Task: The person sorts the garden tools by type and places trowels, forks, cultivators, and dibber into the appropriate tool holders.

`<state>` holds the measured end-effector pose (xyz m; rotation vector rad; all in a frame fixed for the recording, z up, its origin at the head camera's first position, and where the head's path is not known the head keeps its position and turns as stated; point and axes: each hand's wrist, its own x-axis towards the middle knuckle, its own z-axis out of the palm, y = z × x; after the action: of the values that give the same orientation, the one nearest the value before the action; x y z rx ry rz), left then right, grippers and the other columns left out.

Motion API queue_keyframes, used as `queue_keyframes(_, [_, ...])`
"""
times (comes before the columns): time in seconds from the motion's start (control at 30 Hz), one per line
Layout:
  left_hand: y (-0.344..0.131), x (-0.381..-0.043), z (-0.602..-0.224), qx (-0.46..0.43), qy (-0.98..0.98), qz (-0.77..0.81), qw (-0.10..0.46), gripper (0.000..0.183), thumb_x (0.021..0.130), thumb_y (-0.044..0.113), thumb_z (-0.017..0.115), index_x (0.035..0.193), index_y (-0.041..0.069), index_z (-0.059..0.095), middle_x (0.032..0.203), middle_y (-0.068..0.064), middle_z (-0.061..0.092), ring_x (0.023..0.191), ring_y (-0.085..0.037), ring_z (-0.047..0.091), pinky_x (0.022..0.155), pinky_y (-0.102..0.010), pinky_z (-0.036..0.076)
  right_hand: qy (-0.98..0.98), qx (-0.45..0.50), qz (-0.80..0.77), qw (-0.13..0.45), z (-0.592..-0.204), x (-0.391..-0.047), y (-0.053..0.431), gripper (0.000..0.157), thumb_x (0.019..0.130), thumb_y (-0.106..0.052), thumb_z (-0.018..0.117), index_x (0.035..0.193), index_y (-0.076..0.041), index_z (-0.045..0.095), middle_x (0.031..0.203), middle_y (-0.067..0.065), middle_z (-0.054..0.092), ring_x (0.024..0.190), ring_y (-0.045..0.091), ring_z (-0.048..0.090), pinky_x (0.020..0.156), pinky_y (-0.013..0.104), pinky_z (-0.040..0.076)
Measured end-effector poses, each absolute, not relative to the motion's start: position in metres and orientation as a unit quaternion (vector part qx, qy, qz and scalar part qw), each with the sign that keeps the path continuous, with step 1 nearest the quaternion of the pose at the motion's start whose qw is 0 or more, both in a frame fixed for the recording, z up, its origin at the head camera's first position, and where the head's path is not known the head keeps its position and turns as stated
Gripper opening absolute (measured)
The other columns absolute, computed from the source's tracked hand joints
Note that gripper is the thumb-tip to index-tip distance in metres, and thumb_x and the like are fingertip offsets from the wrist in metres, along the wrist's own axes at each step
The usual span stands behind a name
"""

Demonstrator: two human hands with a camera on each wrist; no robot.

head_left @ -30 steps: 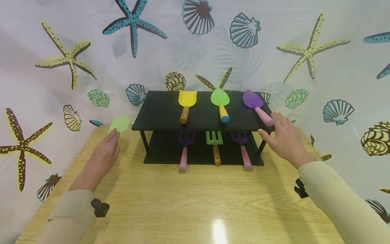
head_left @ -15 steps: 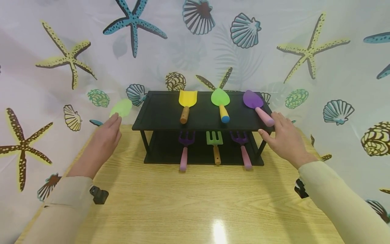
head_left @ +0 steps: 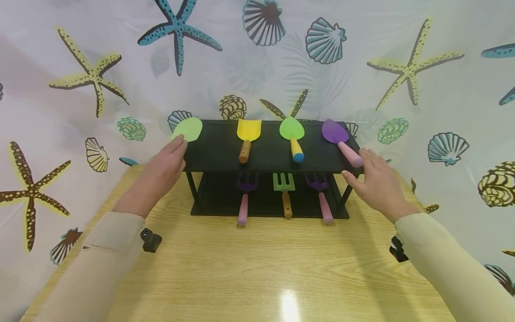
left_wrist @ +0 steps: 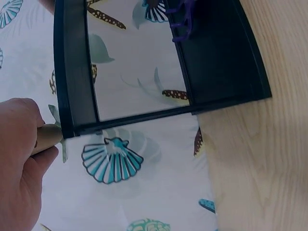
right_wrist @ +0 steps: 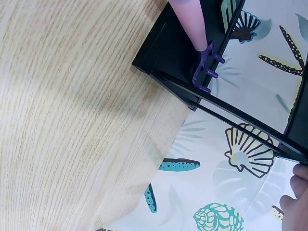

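Observation:
My left hand (head_left: 161,163) holds a light green trowel (head_left: 188,129) by its handle, blade pointing away, over the left end of the black two-tier rack (head_left: 217,154). In the left wrist view its brownish handle (left_wrist: 47,137) sits between fingers and thumb, beside the rack's edge. My right hand (head_left: 378,181) rests at the rack's front right corner, fingers extended, close to the pink handle of a purple trowel (head_left: 335,132). Also on the top tier lie a yellow shovel (head_left: 248,130) with a brown handle and a green trowel (head_left: 291,129) with a yellow handle.
On the lower tier lie a purple fork (head_left: 243,201) with a pink handle, a green fork (head_left: 284,188) with a brown handle, and another purple fork (head_left: 322,197). The rack stands on a wooden table (head_left: 249,264), before a shell-and-starfish patterned cloth (head_left: 257,67).
My left hand has risen and moved right, carrying the light green trowel from beside the rack to over its left end. The right hand has stayed at the corner.

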<state>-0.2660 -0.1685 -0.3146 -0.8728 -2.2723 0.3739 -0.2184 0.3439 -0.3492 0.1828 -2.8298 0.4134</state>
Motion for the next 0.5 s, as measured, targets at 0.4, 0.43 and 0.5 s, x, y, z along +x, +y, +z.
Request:
queue_keyframes(0.4, [-0.122, -0.280, -0.307, -0.309, -0.887, 0.257, 0.230, 0.025, 0.094, -0.002, 0.062, 0.116, -0.012, 0.064, 0.137, -0.027, 0.053, 0.136, -0.035, 0.047, 0.113, -0.036, 0.043, -0.975, 0.071, 0.145, 0.154, -0.349, -0.218, 0.346, 0.089, 0.097, -0.059, 0.048, 0.152, 0.008, 0.026, 0.155, 0.031, 0.031, 0.144, 0.050, 0.028, 0.117, 0.065, 0.024])
queue_keyframes(0.43, [-0.120, -0.281, -0.307, -0.308, -0.888, 0.259, 0.223, 0.025, 0.094, -0.001, 0.062, 0.116, -0.012, 0.064, 0.137, -0.027, 0.053, 0.136, -0.034, 0.047, 0.113, -0.036, 0.043, -0.975, 0.071, 0.145, 0.155, -0.349, -0.218, 0.346, 0.089, 0.097, -0.059, 0.049, 0.152, 0.008, 0.026, 0.155, 0.032, 0.031, 0.144, 0.050, 0.028, 0.117, 0.065, 0.024])
queue_keyframes(0.5, [-0.118, -0.282, -0.309, -0.302, -0.901, 0.233, 0.205, 0.030, 0.095, -0.001, 0.062, 0.122, -0.014, 0.060, 0.140, -0.027, 0.051, 0.137, -0.035, 0.047, 0.113, -0.037, 0.043, -0.974, 0.073, 0.144, 0.158, -0.349, -0.219, 0.345, 0.090, 0.097, -0.060, 0.049, 0.152, 0.008, 0.027, 0.155, 0.032, 0.032, 0.143, 0.050, 0.029, 0.117, 0.065, 0.025])
